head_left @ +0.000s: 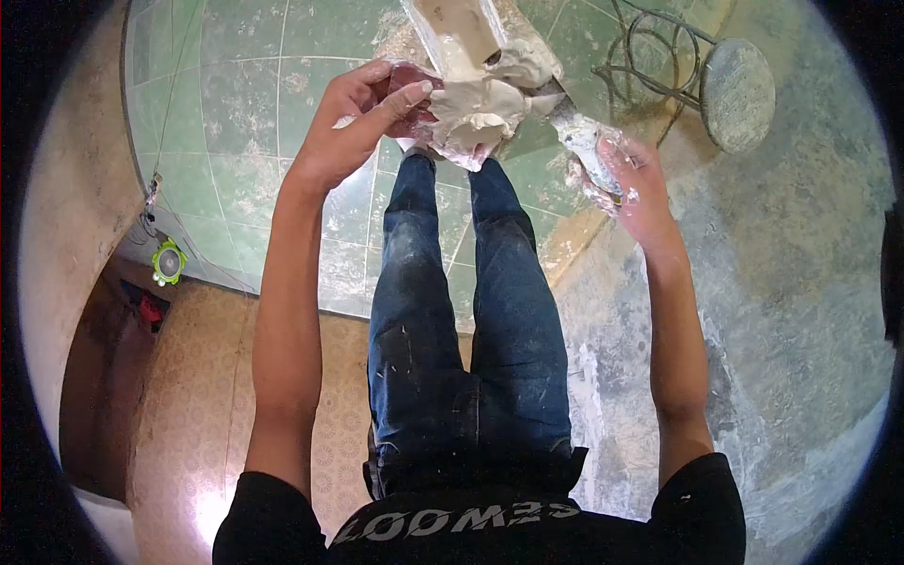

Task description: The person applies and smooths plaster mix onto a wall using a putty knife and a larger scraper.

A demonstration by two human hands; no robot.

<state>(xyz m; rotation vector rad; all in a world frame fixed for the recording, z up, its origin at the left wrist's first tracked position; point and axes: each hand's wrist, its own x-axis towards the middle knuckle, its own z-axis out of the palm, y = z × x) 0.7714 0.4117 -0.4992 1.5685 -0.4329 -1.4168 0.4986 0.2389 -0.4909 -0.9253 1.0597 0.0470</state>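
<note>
A lumpy mass of wet, off-white plaster (pixel 476 118) is in front of me at the top of the view, above my feet. My left hand (pixel 363 118) has its fingers and thumb closed on the edge of a dark red, plaster-smeared piece (pixel 410 89) at the mass's left side; its full shape is hidden. In my right hand (pixel 631 179) is the caked handle of a putty knife (pixel 589 146). Its blade points up and left into the plaster. Beyond the mass stands a beige, channel-like piece (pixel 457 33) with white edges. Both hands have white smears on them.
Green floor tiles (pixel 245 113) spotted with white lie beneath. A round-seated stool (pixel 739 94) with bent metal legs is at the upper right. Rough grey concrete (pixel 791 282) spreads along the right. A green-rimmed round object (pixel 169 262) with a cord is at the left.
</note>
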